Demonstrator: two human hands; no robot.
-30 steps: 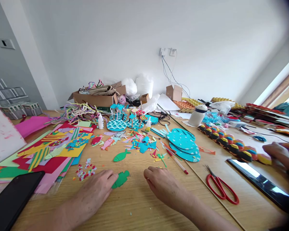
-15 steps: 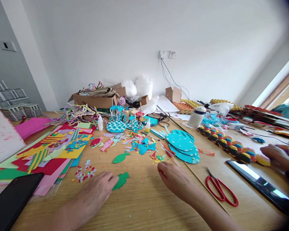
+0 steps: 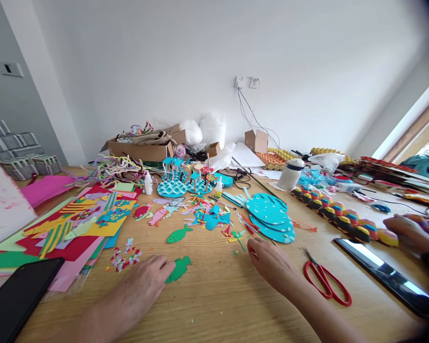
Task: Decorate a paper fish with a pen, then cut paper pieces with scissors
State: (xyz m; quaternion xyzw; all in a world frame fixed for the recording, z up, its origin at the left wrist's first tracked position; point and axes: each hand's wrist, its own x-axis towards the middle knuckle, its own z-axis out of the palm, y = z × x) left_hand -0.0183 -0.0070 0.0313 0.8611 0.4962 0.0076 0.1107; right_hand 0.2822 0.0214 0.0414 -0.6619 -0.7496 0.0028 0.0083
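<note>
My left hand [image 3: 145, 281] rests on the table with its thumb and fingertips closed over the left end of a green paper fish [image 3: 179, 268]. My right hand [image 3: 271, 262] is held with curled fingers just in front of the blue spotted discs [image 3: 271, 214]; anything inside its fingers is hidden. Small paper scraps [image 3: 232, 234], green, red and yellow, lie left of it. A second green paper fish [image 3: 178, 234], with an eye drawn on, lies beyond my left hand. To the right of my right hand are red-handled scissors [image 3: 323, 278].
A co-worker's hand [image 3: 405, 228] is at the right, by a painted egg-carton strip [image 3: 339, 219] and a tablet [image 3: 382, 274]. A phone [image 3: 21, 290] lies at the left near coloured paper sheets [image 3: 67, 238]. Glue bottles [image 3: 148, 183] stand further back.
My right hand has moved a little to the right, away from the small scraps. A green scrap there has shifted towards me. My left hand stays at the green fish.
</note>
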